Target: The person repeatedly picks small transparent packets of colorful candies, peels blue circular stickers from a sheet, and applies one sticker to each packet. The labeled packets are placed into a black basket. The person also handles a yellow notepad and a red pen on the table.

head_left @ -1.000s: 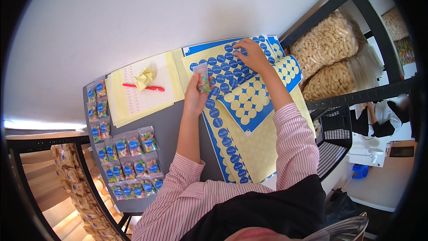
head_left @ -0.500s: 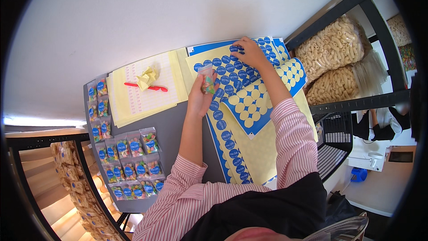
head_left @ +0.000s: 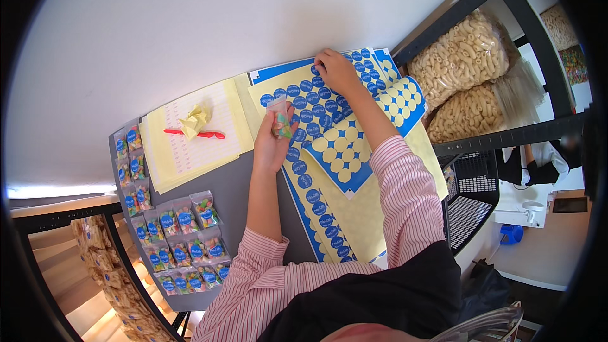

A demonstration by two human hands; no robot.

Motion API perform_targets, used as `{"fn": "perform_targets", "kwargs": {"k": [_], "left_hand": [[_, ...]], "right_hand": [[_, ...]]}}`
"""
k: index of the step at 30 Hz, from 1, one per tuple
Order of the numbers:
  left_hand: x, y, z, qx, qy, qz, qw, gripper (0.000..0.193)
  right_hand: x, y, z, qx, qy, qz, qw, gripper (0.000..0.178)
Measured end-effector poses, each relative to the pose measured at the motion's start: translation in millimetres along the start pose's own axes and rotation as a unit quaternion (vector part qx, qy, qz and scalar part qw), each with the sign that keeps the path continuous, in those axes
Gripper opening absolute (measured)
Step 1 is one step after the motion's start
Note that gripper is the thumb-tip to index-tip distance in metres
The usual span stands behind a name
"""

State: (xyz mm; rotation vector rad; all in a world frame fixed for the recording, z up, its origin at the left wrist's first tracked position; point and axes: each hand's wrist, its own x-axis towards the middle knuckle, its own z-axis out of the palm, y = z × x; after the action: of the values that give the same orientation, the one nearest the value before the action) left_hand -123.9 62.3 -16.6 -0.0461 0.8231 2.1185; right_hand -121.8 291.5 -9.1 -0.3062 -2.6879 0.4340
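My left hand [head_left: 270,151] holds a small clear bag [head_left: 282,124] of colourful candy pieces, its fingers wrapped round it from below. This bag shows no blue label on its visible side. My right hand [head_left: 339,75] is at the far edge of a sheet of round blue stickers [head_left: 312,97], its bent thumb and fingertips pinching at one round blue sticker [head_left: 316,70]. The front part of the sheet is folded back, so a flap with pale yellow circles on blue [head_left: 345,152] faces up.
Several labelled candy bags [head_left: 183,215] lie in rows on the grey table [head_left: 244,183] at left. A red cutter [head_left: 209,134] and crumpled yellow paper [head_left: 195,121] rest on a stack of sheets [head_left: 218,107]. Right of the table, a black rack [head_left: 513,138] holds large bags of pasta-like tubes [head_left: 459,57].
The view has shifted, so everything appears slightly further left. My right fingertips have drawn closer together at the sticker. The left hand keeps the candy bag.
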Motion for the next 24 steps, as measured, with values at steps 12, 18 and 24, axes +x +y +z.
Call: {"fn": "perform_targets", "kwargs": {"k": [12, 18, 24], "left_hand": [[-0.3, 0.5, 0.8, -0.005, 0.01, -0.005, 1.0, 0.048], [0.2, 0.4, 0.0, -0.004, 0.003, -0.005, 1.0, 0.048], [-0.5, 0.8, 0.8, -0.003, 0.0, -0.003, 1.0, 0.05]], "right_hand": [[6.5, -2.1, 1.2, -0.046, -0.016, -0.015, 0.999, 0.009], [4.8, -3.1, 5.9, -0.073, 0.003, -0.014, 0.997, 0.009], [4.7, -4.2, 3.8, -0.083, -0.008, -0.009, 0.996, 0.009]]}}
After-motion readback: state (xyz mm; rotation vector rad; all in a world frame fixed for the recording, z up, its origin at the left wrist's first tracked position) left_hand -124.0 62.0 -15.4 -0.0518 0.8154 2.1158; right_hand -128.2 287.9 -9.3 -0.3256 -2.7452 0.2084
